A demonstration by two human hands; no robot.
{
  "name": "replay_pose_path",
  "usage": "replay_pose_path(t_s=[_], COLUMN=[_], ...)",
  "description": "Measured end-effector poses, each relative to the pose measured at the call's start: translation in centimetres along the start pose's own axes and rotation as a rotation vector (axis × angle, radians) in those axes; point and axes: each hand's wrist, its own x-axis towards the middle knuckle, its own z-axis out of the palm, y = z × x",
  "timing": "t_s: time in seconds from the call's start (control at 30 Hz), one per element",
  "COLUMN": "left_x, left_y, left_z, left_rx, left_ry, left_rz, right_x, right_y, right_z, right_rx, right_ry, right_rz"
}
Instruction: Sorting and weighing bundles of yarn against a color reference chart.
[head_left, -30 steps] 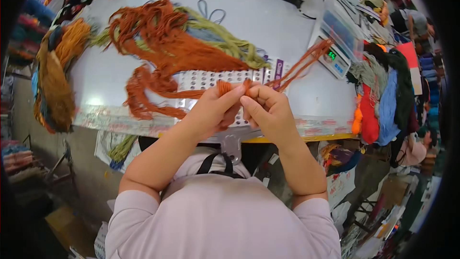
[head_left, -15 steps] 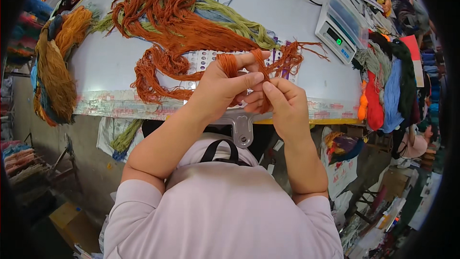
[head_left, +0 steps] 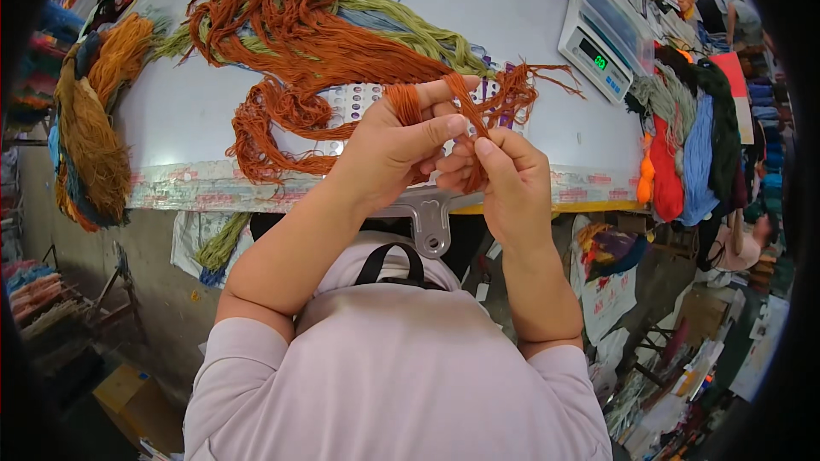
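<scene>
Smooth tabletop (head_left: 564, 154), looped stringy orange yarn (head_left: 467, 105) in grasp of left hand (head_left: 397, 145), pinch of right hand (head_left: 517, 166)

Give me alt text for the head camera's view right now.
Rust-orange yarn loops around a left hand while a right hand pinches it over a white table. Beyond lie an orange hank and a green hank; a digital scale sits at right.

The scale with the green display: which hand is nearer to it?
Right. The right hand is below and to the left of the scale in the picture; the left hand is farther left.
</scene>
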Motion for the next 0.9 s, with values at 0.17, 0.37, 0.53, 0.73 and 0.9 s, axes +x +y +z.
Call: replay_pose_path(t_s=[0.17, 0.37, 0.53, 0.73, 0.9], left_x=[0.6, 1.4, -1.7, -5.3, -16.0], left_y=[-0.7, -0.7, 3.8, 17.9, 33.0], left_z=[-0.7, -1.4, -6.8, -20.7, -39.4], left_rx=[-0.071, -0.231, -0.238, -0.237, -0.37], left_ry=[-0.002, -0.155, -0.539, 0.05, 0.479], left_rz=[0.047, -0.022, -0.38, 0.447, 0.844], right_x=[0.4, 1.4, 1.2, -5.3, -6.3], right_y=[0.5, 0.3, -5.6, -15.2, -20.3], right_z=[-0.4, -1.7, -12.8, -36.1, -48.6], right_rx=[-0.088, 0.063, 0.71, 0.498, 0.206], right_ry=[0.068, 0.072, -0.252, 0.613, 1.035], right_rz=[-0.108, -0.113, -0.076, -0.395, -0.409])
